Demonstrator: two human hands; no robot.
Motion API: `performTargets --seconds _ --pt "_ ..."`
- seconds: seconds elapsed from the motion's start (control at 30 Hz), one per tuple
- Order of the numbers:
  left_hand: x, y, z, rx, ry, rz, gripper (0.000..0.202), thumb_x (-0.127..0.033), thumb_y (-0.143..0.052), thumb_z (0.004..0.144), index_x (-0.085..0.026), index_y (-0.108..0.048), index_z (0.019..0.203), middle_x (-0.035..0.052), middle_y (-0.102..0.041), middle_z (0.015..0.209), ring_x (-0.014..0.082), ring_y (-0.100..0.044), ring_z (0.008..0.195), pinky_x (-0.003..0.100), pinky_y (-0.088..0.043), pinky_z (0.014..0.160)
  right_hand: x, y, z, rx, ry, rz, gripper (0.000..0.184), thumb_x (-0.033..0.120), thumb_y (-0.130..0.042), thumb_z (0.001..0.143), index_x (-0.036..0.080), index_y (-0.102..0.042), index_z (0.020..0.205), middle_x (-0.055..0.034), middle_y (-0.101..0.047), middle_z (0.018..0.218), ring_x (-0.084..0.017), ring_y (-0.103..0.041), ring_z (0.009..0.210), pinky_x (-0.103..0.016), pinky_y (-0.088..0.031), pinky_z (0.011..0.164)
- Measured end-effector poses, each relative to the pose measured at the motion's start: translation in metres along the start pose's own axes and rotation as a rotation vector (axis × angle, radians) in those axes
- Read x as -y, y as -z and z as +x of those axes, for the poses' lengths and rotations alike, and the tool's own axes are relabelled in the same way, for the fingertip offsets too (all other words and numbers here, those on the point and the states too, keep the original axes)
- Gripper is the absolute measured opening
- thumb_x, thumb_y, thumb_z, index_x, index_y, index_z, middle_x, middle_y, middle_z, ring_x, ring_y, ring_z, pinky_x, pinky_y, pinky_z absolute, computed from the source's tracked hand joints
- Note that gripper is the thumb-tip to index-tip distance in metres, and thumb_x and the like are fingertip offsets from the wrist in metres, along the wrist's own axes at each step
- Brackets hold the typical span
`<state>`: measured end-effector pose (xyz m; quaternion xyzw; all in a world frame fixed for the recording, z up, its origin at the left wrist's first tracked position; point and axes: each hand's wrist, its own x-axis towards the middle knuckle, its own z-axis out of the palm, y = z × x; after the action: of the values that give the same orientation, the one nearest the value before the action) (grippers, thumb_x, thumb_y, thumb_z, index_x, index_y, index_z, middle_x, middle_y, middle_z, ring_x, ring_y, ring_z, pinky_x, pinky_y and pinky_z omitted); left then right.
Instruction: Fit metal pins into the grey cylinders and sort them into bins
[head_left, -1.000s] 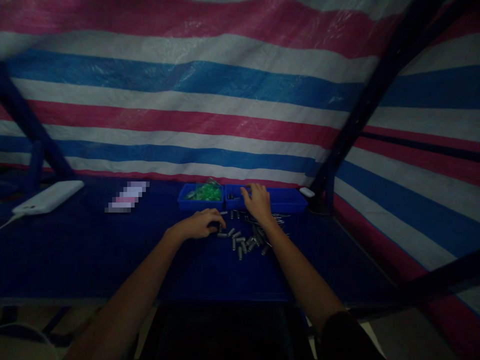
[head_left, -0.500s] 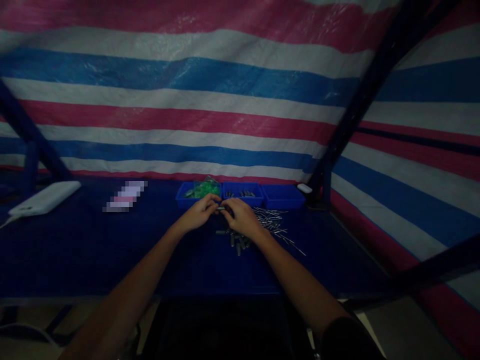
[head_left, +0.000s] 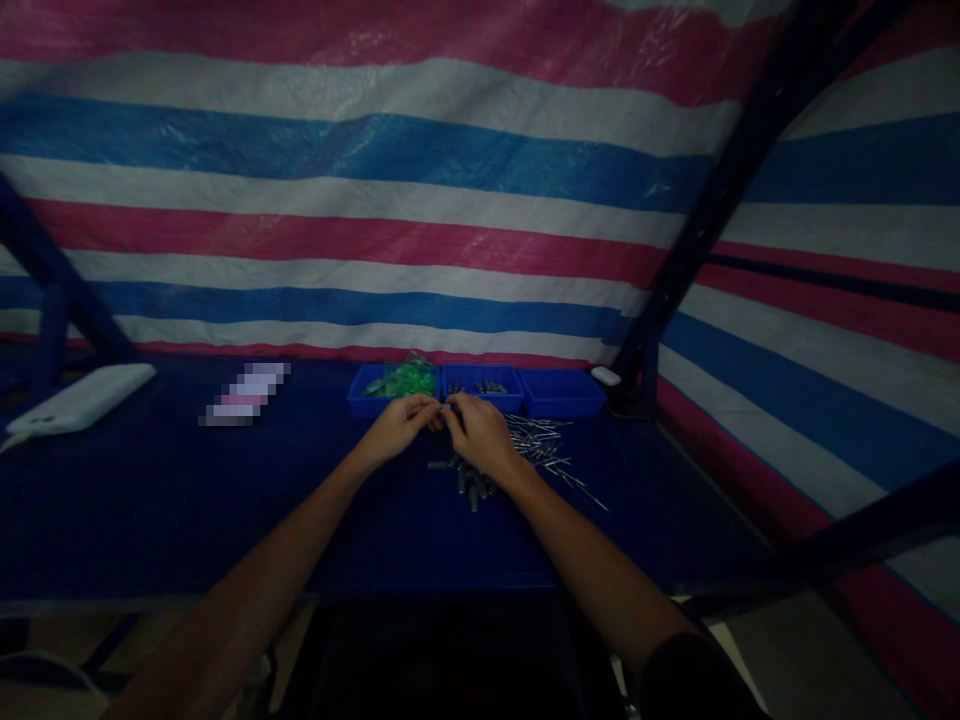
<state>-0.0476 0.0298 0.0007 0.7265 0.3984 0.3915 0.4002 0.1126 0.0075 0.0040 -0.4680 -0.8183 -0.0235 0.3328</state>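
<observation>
Fingertips pinched together, my left hand point(head_left: 399, 427) and my right hand point(head_left: 484, 434) meet just in front of the blue trays. Between them is a small metal part point(head_left: 445, 407), mostly hidden by the fingers, its exact kind too small to tell. Short dark metal cylinders point(head_left: 473, 496) lie in a loose group beneath and in front of my right hand. To the right of that hand spreads a heap of thin shiny metal rods point(head_left: 551, 462), partly covered by the hand.
A blue tray point(head_left: 367, 408) holds green plastic pieces point(head_left: 412, 379). The middle tray point(head_left: 511, 402) contains small metal parts point(head_left: 491, 387); another blue tray point(head_left: 566, 406) stands right of it. A white power bank point(head_left: 86, 398), a blurred-out item point(head_left: 246, 393) and a small white case point(head_left: 606, 376) lie on the table.
Both hands stay together, with slight finger movement. The metal part between them shows less than before. The whole view has shifted slightly.
</observation>
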Motion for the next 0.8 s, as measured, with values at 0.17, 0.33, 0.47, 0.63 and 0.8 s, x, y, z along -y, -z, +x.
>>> performTargets --seconds 0.17,0.33,0.47,0.63,0.8 --pt "-0.004 0.012 -0.010 0.343 0.100 0.369 0.036 -0.045 -0.062 0.065 -0.017 -0.060 0.087 0.0018 -0.060 0.079 0.0153 -0.055 0.073 0.026 -0.043 0.066 -0.020 0.002 0.015 -0.129 -0.134 -0.148 0.030 0.037 -0.037 0.089 0.018 -0.059 0.087 -0.0075 -0.064 0.083 -0.019 -0.053 0.081 -0.030 -0.035 0.073" --pt "-0.008 0.007 -0.016 0.436 -0.098 0.588 0.029 -0.042 -0.063 0.066 -0.019 -0.061 0.083 0.0019 -0.055 0.088 0.0147 -0.052 0.077 0.024 -0.041 0.067 -0.048 -0.004 0.028 -0.161 -0.252 -0.193 0.021 0.033 -0.046 0.085 0.018 -0.061 0.089 -0.0083 -0.063 0.090 -0.023 -0.048 0.091 -0.032 -0.034 0.075" --pt "-0.005 -0.002 -0.012 0.391 -0.131 0.542 0.020 -0.035 -0.052 0.077 -0.017 -0.059 0.081 0.0014 -0.055 0.076 0.0132 -0.051 0.066 0.024 -0.040 0.062 -0.046 -0.007 0.023 -0.189 -0.285 -0.156 0.025 0.035 -0.049 0.083 0.019 -0.060 0.100 -0.0086 -0.062 0.095 -0.025 -0.045 0.096 -0.036 -0.034 0.078" --pt "-0.003 0.001 -0.005 0.049 -0.078 0.223 0.026 -0.032 -0.045 0.082 -0.016 -0.048 0.102 -0.0001 -0.055 0.074 0.0132 -0.055 0.071 0.025 -0.042 0.065 -0.020 0.000 0.006 -0.065 0.002 0.064 0.024 0.025 -0.043 0.085 0.018 -0.056 0.104 -0.0059 -0.062 0.093 -0.019 -0.050 0.090 -0.032 -0.036 0.082" --pt "-0.004 0.006 -0.002 -0.053 -0.054 0.025 0.034 -0.030 -0.046 0.081 -0.016 -0.038 0.110 -0.0031 -0.054 0.069 0.0110 -0.055 0.066 0.024 -0.042 0.063 -0.002 -0.001 -0.001 0.022 0.155 0.177 0.024 0.019 -0.044 0.084 0.018 -0.052 0.107 -0.0060 -0.061 0.096 -0.017 -0.052 0.090 -0.028 -0.039 0.082"
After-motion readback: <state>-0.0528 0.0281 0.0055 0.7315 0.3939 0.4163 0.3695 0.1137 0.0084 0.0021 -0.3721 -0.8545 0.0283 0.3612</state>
